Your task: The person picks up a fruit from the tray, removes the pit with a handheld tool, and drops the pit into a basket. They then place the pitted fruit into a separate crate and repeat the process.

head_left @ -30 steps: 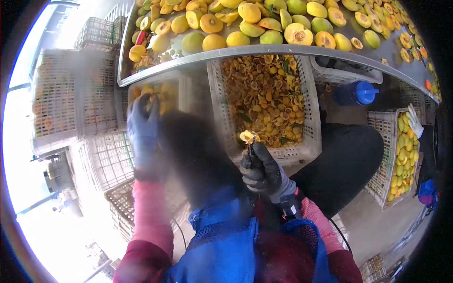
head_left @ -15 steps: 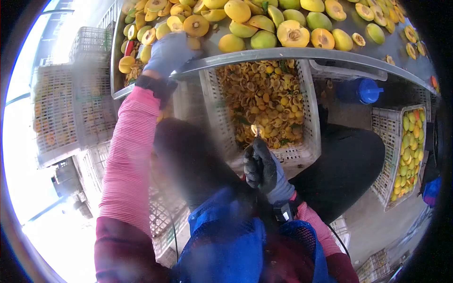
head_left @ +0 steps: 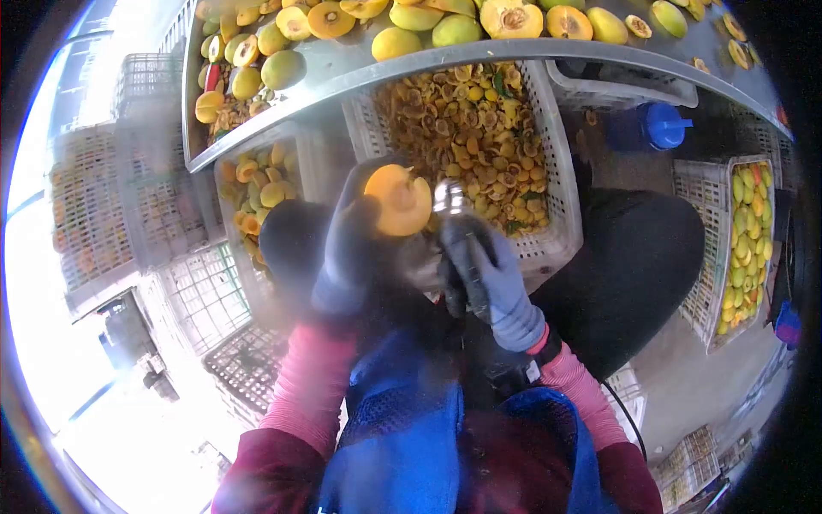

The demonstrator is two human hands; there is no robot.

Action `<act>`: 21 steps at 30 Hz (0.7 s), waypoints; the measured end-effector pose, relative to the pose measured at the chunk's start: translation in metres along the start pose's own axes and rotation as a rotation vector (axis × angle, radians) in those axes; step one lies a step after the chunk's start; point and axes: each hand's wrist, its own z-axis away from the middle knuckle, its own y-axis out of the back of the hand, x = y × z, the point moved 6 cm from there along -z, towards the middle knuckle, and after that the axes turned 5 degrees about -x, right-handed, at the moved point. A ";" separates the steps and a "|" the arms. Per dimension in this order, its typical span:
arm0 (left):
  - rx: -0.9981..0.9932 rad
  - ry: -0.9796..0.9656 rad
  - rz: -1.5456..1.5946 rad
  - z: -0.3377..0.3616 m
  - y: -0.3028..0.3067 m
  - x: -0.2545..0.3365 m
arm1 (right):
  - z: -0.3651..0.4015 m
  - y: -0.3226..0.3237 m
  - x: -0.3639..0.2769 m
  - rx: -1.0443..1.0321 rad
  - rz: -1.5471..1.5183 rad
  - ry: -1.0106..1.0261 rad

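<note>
A halved yellow fruit, which looks like a peach [head_left: 401,200], is in my left hand [head_left: 349,236], its orange cut face turned up. The gloved fingers wrap around its left side. My right hand [head_left: 479,270], in a grey glove with dark fingers, is closed on a small pitting tool [head_left: 448,197]; only its shiny metal tip shows, just right of the fruit. Both hands are over my lap, in front of a white crate [head_left: 561,163] full of brownish pits and scraps. Whole and halved fruit [head_left: 511,19] lies on the metal table [head_left: 360,70] beyond.
Left of my knee stands a crate of cut fruit [head_left: 257,184]. Stacked crates [head_left: 94,197] rise farther left. On the right are a blue jug [head_left: 664,127] and a crate of whole yellow-green fruit [head_left: 747,240]. The table's metal edge runs across above the crates.
My left hand has come back from the fruit on the table to my lap, now holding a fruit half. My right hand has risen slightly, bringing the tool tip beside it.
</note>
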 end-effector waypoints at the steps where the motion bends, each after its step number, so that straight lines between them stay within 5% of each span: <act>1: 0.000 0.023 0.045 0.004 -0.004 0.000 | 0.001 0.000 0.015 -0.054 0.250 0.085; 2: -0.004 0.042 0.089 0.006 -0.007 -0.002 | -0.001 -0.002 0.017 -0.032 0.345 0.087; 4: 0.087 -0.175 -0.728 0.008 -0.005 -0.001 | -0.001 -0.006 0.008 0.023 0.421 0.123; 7: 0.124 -0.371 -0.980 0.012 -0.008 -0.002 | 0.000 -0.004 -0.015 0.138 0.365 0.240; 9: 0.120 -0.135 -0.686 0.016 -0.005 -0.010 | -0.004 0.009 -0.020 0.254 0.330 0.322; 13: 0.115 -0.158 -0.642 0.019 -0.019 -0.014 | -0.004 0.007 -0.013 0.195 0.447 0.314; 16: 0.180 -0.107 -0.544 0.028 -0.017 -0.018 | 0.000 0.007 -0.005 0.161 0.505 0.126; 19: 0.181 -0.224 -0.516 0.029 -0.026 -0.021 | 0.013 -0.003 -0.011 0.192 0.612 0.245; 21: 0.249 -0.168 -0.422 0.031 -0.018 -0.024 | 0.018 -0.002 -0.012 0.185 0.382 0.237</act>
